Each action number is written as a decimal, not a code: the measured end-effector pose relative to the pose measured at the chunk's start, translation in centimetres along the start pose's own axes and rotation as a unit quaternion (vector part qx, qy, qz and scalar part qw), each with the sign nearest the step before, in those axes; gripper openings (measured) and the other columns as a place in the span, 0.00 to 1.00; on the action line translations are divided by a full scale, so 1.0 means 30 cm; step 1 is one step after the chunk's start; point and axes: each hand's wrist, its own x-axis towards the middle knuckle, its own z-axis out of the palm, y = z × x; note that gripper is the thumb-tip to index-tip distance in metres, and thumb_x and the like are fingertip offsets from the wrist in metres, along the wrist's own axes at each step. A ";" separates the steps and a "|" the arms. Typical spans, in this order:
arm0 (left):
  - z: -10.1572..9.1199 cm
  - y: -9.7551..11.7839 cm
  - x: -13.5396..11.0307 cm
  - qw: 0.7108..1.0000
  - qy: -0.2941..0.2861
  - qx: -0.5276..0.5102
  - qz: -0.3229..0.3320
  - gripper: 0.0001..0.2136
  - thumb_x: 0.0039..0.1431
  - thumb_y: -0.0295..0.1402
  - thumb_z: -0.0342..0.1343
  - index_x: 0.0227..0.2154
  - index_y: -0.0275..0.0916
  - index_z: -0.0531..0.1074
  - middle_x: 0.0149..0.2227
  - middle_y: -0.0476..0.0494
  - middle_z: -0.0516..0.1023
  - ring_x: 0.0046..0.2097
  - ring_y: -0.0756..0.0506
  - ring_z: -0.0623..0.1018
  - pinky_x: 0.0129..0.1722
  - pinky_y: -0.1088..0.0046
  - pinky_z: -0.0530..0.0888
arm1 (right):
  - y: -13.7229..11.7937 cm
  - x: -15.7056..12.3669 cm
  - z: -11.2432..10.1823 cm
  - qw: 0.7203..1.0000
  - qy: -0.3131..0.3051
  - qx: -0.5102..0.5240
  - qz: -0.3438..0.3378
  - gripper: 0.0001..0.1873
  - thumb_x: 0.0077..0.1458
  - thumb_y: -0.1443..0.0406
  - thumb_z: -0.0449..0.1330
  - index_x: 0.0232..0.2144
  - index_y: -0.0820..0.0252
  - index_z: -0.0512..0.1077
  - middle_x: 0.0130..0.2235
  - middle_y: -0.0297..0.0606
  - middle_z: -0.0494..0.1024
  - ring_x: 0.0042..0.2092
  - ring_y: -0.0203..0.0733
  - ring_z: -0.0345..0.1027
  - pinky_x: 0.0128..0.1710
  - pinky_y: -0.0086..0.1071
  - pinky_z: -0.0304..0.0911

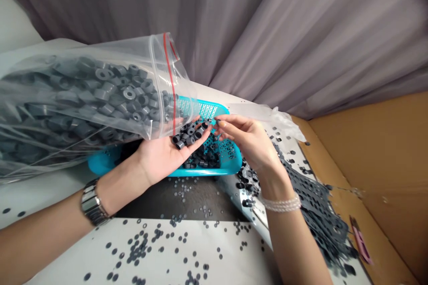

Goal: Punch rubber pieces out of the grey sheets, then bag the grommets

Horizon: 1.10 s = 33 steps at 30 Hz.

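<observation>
My left hand [167, 153] lies palm up over a turquoise perforated basket [230, 162], cupping several small dark grey rubber rings [189, 136]. It sits just under the mouth of a large clear zip bag [83, 102] stuffed with the same grey rings. My right hand [249, 138] hovers next to the left fingertips with its fingertips pinched together near the rings; what they pinch is too small to make out. More rings lie inside the basket. A metal watch is on my left wrist, a pearl bracelet on my right.
Small grey punched discs [140, 245] are scattered over the white table. A pile of dark punched rubber sheets [317, 213] lies at the right, beside a cardboard box wall [377, 151]. A pink tool [361, 240] rests at the right edge. Grey curtain hangs behind.
</observation>
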 end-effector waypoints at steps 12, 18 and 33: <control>0.004 -0.005 -0.004 0.999 0.023 0.021 0.036 0.12 0.65 0.25 0.42 0.41 0.31 0.71 0.36 0.33 0.82 0.42 0.37 0.82 0.42 0.53 0.80 | 0.025 0.036 0.008 0.884 -0.046 0.439 0.152 0.13 0.56 0.71 0.48 0.39 0.71 0.70 0.37 0.51 0.82 0.42 0.43 0.78 0.42 0.27 0.73; -0.002 -0.005 0.000 0.999 0.016 0.022 0.034 0.12 0.65 0.25 0.42 0.41 0.31 0.71 0.36 0.32 0.82 0.42 0.38 0.82 0.42 0.55 0.80 | 0.030 0.040 0.010 0.880 -0.036 0.446 0.163 0.16 0.58 0.73 0.44 0.44 0.75 0.68 0.39 0.55 0.81 0.43 0.45 0.78 0.43 0.30 0.74; 0.008 -0.006 -0.003 0.999 0.033 -0.009 0.037 0.10 0.64 0.24 0.45 0.42 0.31 0.70 0.40 0.31 0.81 0.45 0.36 0.81 0.47 0.52 0.78 | 0.033 0.040 0.012 0.889 -0.003 0.434 0.148 0.16 0.57 0.71 0.48 0.44 0.74 0.69 0.41 0.54 0.80 0.45 0.44 0.77 0.46 0.31 0.73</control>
